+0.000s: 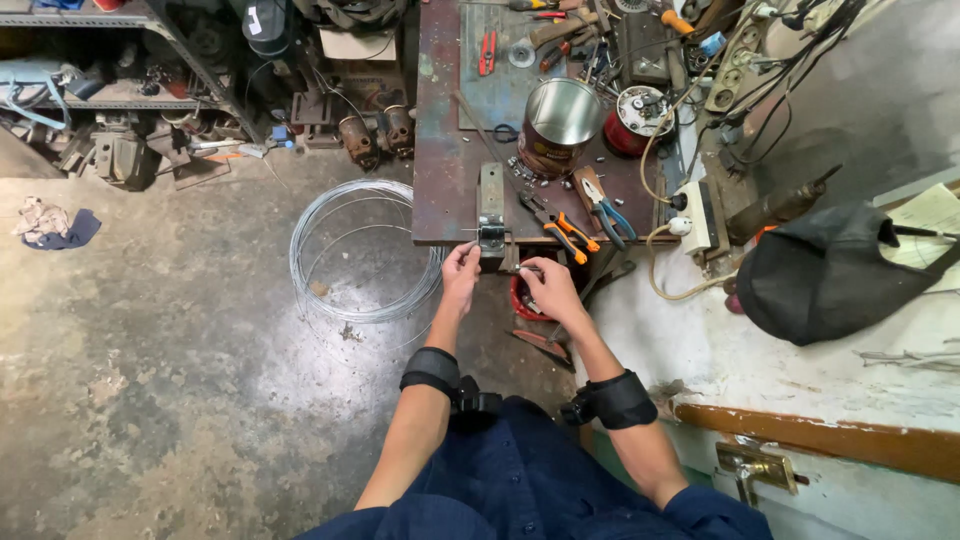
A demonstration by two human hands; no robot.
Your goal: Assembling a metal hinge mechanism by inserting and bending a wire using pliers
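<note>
My left hand (460,272) pinches a thin steel wire just left of a small metal fixture (491,207) bolted at the front edge of the rusty workbench (440,180). My right hand (545,285) is closed on a small dark tool below the bench edge, right of the fixture. The wire seems to lead from the fixture toward a large wire coil (360,250) lying on the concrete floor to the left. Both forearms wear black bands.
Orange-handled pliers (560,230), blue-handled pliers (603,208), an open tin can (556,125) and a red spool (630,125) lie on the bench. A red tub (522,300) sits under it. Cluttered shelves fill the back left; a black bag (830,275) rests at right.
</note>
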